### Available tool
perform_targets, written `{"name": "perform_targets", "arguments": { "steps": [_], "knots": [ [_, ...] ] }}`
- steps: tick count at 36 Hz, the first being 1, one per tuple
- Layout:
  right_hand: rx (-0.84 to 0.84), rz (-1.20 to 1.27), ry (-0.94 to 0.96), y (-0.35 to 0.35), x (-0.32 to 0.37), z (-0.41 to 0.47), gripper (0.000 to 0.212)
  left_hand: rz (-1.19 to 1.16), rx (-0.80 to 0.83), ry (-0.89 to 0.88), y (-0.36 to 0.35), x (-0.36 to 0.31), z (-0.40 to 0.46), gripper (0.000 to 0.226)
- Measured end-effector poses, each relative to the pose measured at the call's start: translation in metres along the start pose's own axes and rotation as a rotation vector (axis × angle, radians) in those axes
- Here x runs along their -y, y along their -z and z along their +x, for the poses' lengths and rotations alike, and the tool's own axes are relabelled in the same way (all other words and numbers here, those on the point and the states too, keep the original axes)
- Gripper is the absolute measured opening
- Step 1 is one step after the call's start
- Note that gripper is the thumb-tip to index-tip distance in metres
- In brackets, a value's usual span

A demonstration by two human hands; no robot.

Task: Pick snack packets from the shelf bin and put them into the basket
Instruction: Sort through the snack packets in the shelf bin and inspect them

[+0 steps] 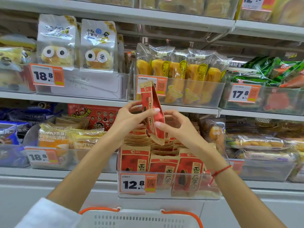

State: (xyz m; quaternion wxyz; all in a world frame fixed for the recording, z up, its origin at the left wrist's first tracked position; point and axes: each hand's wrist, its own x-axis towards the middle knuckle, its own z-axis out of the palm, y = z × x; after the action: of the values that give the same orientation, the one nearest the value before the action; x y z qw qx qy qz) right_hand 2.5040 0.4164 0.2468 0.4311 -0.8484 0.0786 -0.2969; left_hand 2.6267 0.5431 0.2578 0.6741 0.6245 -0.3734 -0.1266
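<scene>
A red and tan snack packet (pixel 152 102) stands upright in the air above the clear shelf bin (pixel 167 193), seen almost edge-on. My left hand (pixel 130 119) pinches it from the left, thumb and fingers on its middle. From the right, my right hand (pixel 177 125) pinches the same packet lower down with its fingertips. The bin holds several more of the same red packets (pixel 164 167), standing in rows behind a 12.8 price tag. The white basket (pixel 139 218) with orange handles shows at the bottom edge, below my arms.
Shelves of packaged bread and snacks surround the bin: banana cakes (pixel 179 71) in the bin above, bread packets (pixel 65 137) to the left, green packets (pixel 271 71) upper right. The shelf edge (pixel 189 110) above runs just behind the raised packet.
</scene>
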Motion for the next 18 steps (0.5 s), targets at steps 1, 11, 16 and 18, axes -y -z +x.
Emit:
{"name": "perform_targets", "arguments": {
  "steps": [1, 11, 16, 18],
  "knots": [
    [0.034, 0.038, -0.032, 0.0023, -0.0002, 0.0000, 0.045, -0.019, 0.024, 0.007, 0.0013, -0.0009, -0.0003, 0.074],
    [0.101, 0.212, -0.092, 0.0044, -0.0024, 0.0003, 0.056, -0.151, 0.229, 0.034, 0.0017, 0.0000, -0.0027, 0.059],
    [0.082, 0.190, -0.049, 0.0047, -0.0009, 0.0024, 0.054, -0.190, 0.266, 0.016, -0.0015, 0.0020, -0.0034, 0.058],
    [-0.006, 0.146, -0.049, 0.0045, -0.0038, 0.0046, 0.064, -0.173, 0.239, 0.011, -0.0036, 0.0011, -0.0043, 0.057]
  ]
}}
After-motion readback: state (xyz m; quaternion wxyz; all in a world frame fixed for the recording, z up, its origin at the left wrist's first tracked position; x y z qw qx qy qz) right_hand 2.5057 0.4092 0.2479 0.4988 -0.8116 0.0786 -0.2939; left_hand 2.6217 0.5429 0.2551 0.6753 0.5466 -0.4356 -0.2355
